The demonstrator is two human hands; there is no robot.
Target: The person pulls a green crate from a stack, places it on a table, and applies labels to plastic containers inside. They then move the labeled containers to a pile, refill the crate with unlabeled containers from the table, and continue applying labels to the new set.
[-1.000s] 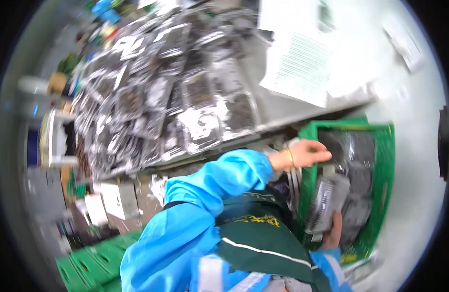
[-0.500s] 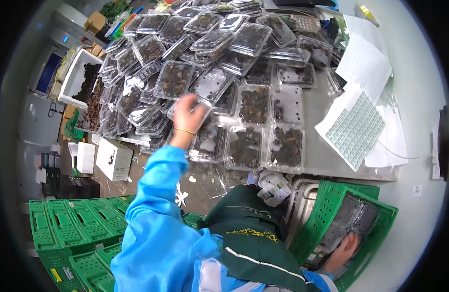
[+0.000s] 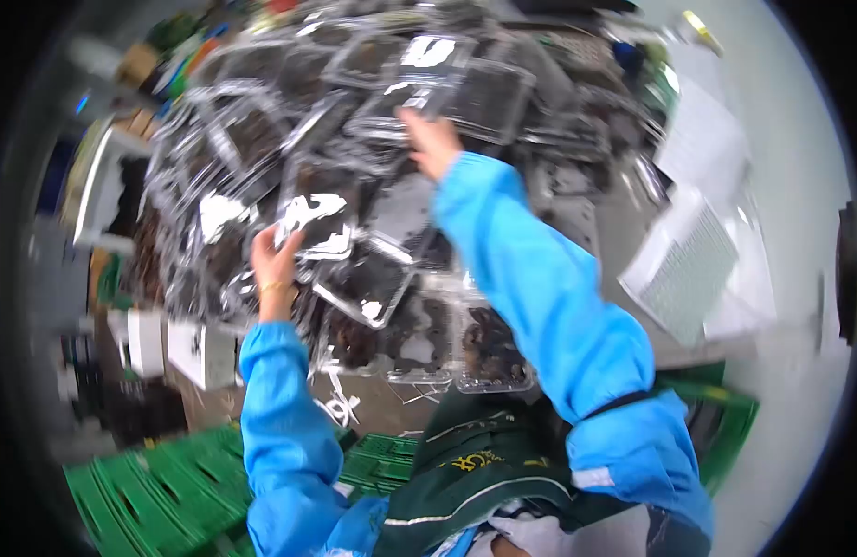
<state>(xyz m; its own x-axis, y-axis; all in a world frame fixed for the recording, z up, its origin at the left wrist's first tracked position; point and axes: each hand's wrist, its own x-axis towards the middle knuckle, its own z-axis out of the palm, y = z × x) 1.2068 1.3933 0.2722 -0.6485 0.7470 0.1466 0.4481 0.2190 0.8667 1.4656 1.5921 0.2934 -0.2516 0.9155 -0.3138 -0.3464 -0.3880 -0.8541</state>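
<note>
My left hand (image 3: 275,265) is at the near left edge of a clear plastic box (image 3: 303,200) with dark contents. Thumb and fingers pinch that edge, and the lid shines with glare. Farther up the pile, my right hand (image 3: 431,144) has its fingers apart at the near side of another clear lidded box (image 3: 396,110). Motion blur hides whether it touches the box. Just right of my left hand lies a tilted box (image 3: 365,283). In front of me, more boxes (image 3: 489,348) lie flat along the table's near edge.
A heap of similar boxes (image 3: 252,130) covers much of the table. Papers and a sheet of pale green labels (image 3: 683,274) lie at the right. Green crates (image 3: 159,492) stand at the lower left, and another green crate (image 3: 730,427) is at the lower right, partly behind my arm.
My right hand has left the green crate and reached up to the pile. My left hand has shifted left to a different box. The view has moved, so the table sits lower.
</note>
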